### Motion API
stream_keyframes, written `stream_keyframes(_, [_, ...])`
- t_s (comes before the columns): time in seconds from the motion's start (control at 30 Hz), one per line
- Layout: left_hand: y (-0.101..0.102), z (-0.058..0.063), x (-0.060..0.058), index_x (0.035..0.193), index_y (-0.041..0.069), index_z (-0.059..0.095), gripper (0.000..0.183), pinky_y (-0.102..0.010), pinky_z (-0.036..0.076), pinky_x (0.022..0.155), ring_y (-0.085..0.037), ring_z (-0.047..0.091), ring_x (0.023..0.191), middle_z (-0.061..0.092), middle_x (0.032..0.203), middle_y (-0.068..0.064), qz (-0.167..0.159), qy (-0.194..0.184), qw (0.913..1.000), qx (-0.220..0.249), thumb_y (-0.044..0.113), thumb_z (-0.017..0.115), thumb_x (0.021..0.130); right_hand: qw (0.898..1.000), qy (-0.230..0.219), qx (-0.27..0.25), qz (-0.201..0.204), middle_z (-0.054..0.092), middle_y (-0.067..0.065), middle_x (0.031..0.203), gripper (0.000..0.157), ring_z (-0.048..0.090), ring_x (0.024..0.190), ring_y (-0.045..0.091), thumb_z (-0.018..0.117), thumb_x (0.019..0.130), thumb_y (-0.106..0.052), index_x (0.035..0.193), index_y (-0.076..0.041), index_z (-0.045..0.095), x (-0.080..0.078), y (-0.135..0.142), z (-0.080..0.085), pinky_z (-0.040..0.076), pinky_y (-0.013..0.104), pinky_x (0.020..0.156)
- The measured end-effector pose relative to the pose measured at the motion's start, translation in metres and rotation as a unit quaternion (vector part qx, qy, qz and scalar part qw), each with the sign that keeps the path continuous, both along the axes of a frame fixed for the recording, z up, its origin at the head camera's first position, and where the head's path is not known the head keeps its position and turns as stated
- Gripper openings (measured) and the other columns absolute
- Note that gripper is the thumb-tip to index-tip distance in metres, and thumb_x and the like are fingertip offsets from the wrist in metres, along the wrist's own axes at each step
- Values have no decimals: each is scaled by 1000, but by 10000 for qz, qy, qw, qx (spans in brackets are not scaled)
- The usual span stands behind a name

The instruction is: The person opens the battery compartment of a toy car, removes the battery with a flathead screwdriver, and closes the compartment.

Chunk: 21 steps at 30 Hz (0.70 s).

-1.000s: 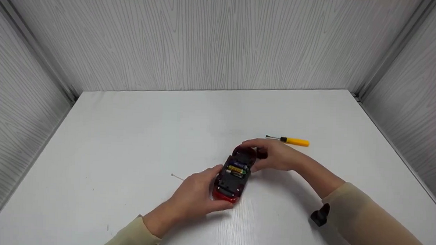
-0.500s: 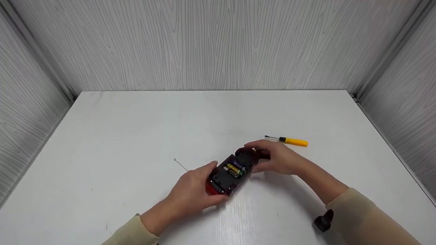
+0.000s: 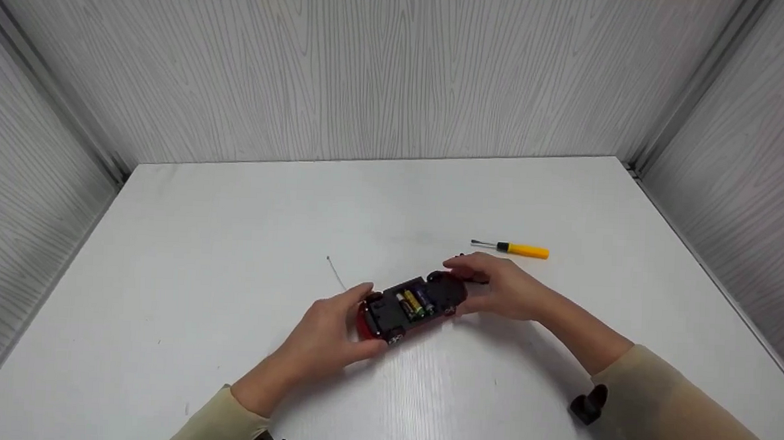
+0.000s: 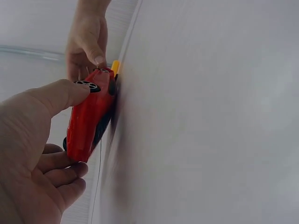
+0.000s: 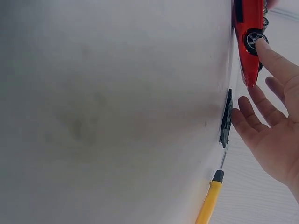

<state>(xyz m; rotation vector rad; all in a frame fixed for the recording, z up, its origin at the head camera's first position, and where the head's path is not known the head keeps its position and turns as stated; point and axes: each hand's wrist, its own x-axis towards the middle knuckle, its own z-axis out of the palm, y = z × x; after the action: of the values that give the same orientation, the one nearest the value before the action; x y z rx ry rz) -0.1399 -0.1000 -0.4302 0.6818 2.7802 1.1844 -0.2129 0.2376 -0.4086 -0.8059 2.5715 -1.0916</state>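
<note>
While my left hand (image 3: 321,336) clasps one end of the red toy car (image 3: 388,311) between thumb and fingers, my right hand (image 3: 505,288) pinches the other, the car underside up between them, batteries (image 3: 414,302) showing; my forearms (image 3: 582,327) slant inward, the yellow screwdriver (image 3: 524,251) lying just beyond my right hand.

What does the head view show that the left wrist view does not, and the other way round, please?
Only the head view shows the three batteries in the underside of the red toy car, the screwdriver's metal shaft and the pale sleeves.

Only the left wrist view shows the dark window area on the car's red body and the lower fingers of the left hand.

Both show the toy car, the left hand, the right hand, the screwdriver's yellow handle and the white table.
</note>
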Motion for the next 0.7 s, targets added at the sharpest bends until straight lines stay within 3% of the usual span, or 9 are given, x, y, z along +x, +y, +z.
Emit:
stream_keyframes(0.33, [-9, -1, -6, 159, 4, 45, 91, -52, 40, 119, -31, 54, 142, 63, 148, -10, -236, -271, 9991, 244, 30, 89, 85, 9999, -61, 79, -94, 62, 6, 147, 79, 59, 134, 25, 93, 84, -27, 152, -14, 57, 8, -2, -1, 46, 50, 115])
stream_keyframes(0.7, [-14, -2, -10, 161, 2, 41, 90, -47, 40, 119, -29, 53, 143, 59, 152, -12, -491, -410, 9966, 523, 21, 87, 86, 9995, 210, 144, -171, 64, 4, 139, 78, 61, 123, 25, 94, 82, -30, 149, -11, 60, 18, -3, -4, 50, 47, 110])
